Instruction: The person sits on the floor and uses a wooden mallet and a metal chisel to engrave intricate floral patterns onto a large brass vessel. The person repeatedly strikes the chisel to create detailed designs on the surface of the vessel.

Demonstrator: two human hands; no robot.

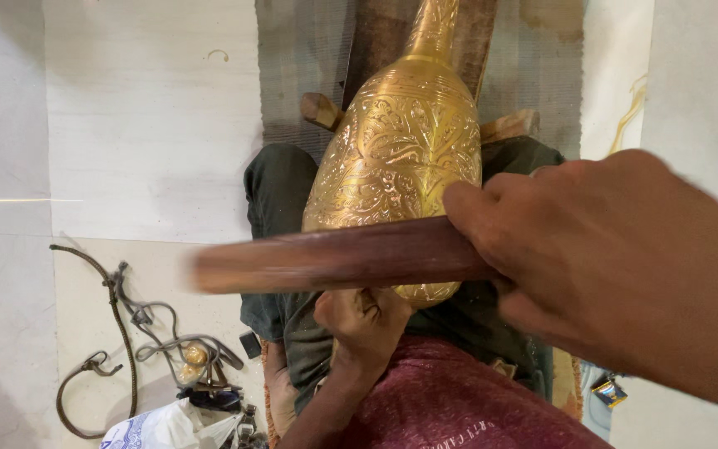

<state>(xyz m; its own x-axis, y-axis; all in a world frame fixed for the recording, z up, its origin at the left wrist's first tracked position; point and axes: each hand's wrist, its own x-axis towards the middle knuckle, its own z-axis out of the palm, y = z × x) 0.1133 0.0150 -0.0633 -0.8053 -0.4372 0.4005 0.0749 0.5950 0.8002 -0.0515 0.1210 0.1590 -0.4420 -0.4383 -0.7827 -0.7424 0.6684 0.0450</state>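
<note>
- Head view: a brass vase (pixel 396 158), bulbous and engraved all over with leaf and flower patterns, is seen lying across the person's lap, its narrow neck pointing away toward the top of the frame.
- The vase body is propped on wooden blocks (pixel 322 110) laid over a dark grey mat (pixel 292 58) on the pale floor (pixel 126 125).
- A reddish-brown wooden stick (pixel 334 259), blurred at its left end, is gripped by the right hand (pixel 592 249), whose fingers are wrapped tightly round its right end; the stick is held crosswise just over the lower belly of the vase.
- The left hand (pixel 365 320) is closed against the base of the vase, low in the frame; whether something small is pinched in it cannot be told.
- Dark green trousers (pixel 280 191) and a maroon garment (pixel 459 399) are seen under and behind the vase.
- At lower left a twisted metal rod with hooked ends (pixel 114 308), cords and small metal tools are spread on the floor.
- A white bag with blue print (pixel 168 426) is crumpled at the bottom edge, beside the tools.
- A small shiny wrapper (pixel 608 391), blue and yellow, is seen at lower right, below the right forearm.
</note>
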